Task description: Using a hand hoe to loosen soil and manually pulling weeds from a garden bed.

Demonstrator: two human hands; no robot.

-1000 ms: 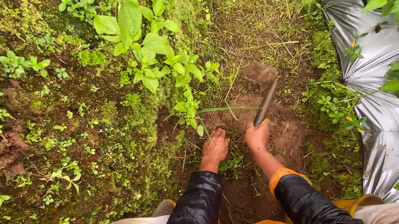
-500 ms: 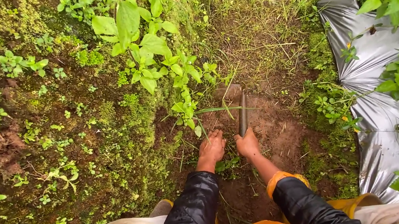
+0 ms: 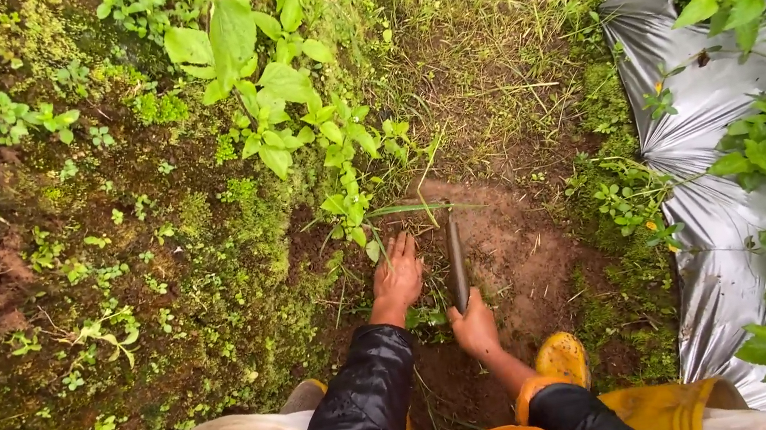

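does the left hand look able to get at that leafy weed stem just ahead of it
Probably yes. The left hand lies flat on the bare soil with its fingertips right by the base of the leafy weed, and nothing lies between them. The hoe, in the right hand, sits off to the side.

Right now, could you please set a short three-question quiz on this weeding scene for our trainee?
1. True or false: the right hand grips the hoe handle.
2. What does the left hand rest on? A) silver plastic sheet B) soil among weeds C) yellow boot
3. Fill in: the silver plastic sheet lies on the person's ____ side.

Key: 1 true; 2 B; 3 right.
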